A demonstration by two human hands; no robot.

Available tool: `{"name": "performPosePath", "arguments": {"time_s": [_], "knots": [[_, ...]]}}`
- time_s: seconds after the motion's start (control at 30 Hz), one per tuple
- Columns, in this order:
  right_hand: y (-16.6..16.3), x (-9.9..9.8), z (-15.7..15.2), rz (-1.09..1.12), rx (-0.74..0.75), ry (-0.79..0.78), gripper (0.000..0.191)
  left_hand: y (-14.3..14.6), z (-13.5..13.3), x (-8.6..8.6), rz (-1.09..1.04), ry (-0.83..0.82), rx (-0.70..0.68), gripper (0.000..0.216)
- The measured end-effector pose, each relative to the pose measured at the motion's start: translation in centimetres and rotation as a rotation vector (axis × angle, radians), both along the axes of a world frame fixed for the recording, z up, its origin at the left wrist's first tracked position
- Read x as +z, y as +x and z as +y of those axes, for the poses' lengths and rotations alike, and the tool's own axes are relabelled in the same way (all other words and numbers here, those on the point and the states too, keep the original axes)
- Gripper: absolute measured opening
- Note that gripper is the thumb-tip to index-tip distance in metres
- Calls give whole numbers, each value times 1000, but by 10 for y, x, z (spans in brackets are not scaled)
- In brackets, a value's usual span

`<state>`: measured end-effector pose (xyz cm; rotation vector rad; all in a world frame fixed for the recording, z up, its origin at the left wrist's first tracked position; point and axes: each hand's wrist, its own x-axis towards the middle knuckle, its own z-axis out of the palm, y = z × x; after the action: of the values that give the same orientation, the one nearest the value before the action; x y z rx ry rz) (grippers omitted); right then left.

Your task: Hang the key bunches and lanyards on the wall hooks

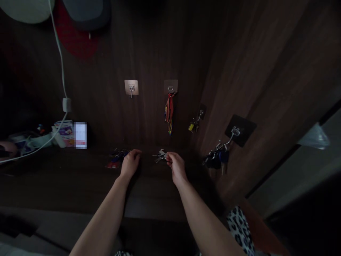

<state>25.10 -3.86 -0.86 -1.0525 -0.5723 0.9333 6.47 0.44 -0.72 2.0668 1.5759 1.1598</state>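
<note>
"What are we finding at the right hand [177,166]?"

"We are seeing its fingertips pinching a bunch of silver keys [160,155], their long axis running sideways toward the left hand [130,163], below and right of the adhesive wall hook [131,87]."

"And the left hand?"

"We are noting it loosely curled, its grip unconfirmed, lying nearer the blue-and-red key bunch [117,158] directly below that hook."

A dark wooden table [80,185] carries a blue-tagged key bunch [119,156], a silver key bunch [159,155], and cartons [62,133] at far left.
</note>
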Motion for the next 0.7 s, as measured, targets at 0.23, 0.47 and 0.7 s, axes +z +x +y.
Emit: {"name": "performPosePath", "arguments": {"time_s": [0.23,0.47,0.7], "knots": [[-6,2,0,-141,-21,3,13,15,-7,-6,146,115,-309,30],[-8,4,0,-140,-7,6,11,22,-16,-2,277,59,-461,31],[-9,0,1,-151,-17,28,11,22,-16,3,170,38,-505,23]]}}
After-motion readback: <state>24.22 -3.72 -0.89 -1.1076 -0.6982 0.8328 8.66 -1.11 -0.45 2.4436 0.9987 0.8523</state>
